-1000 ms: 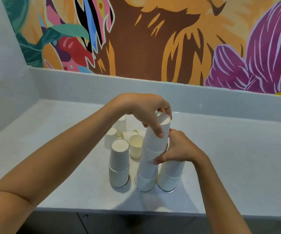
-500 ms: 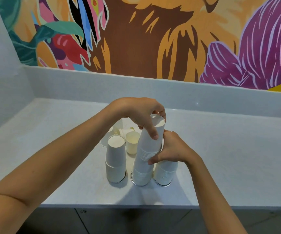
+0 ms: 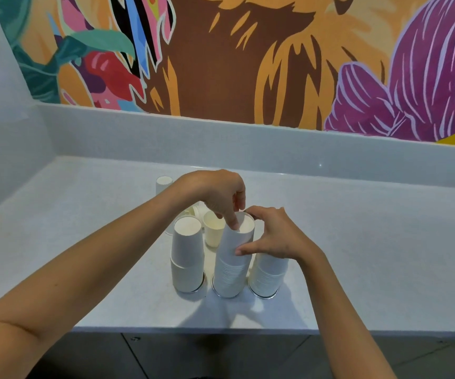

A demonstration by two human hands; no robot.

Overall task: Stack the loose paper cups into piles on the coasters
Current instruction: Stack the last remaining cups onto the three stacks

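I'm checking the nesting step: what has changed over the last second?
The upper cups of the middle pile slid down into it, so it is shorter. The left hand followed down, fingertips still pinching its top; the right hand still grips its upper part. The left pile, right pile and loose cups behind stayed put.

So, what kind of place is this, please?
Probably a café or office drinks corner: stacked paper cups stand on round coasters on a pale stone-like counter with a raised back edge, under a bright painted wall mural.
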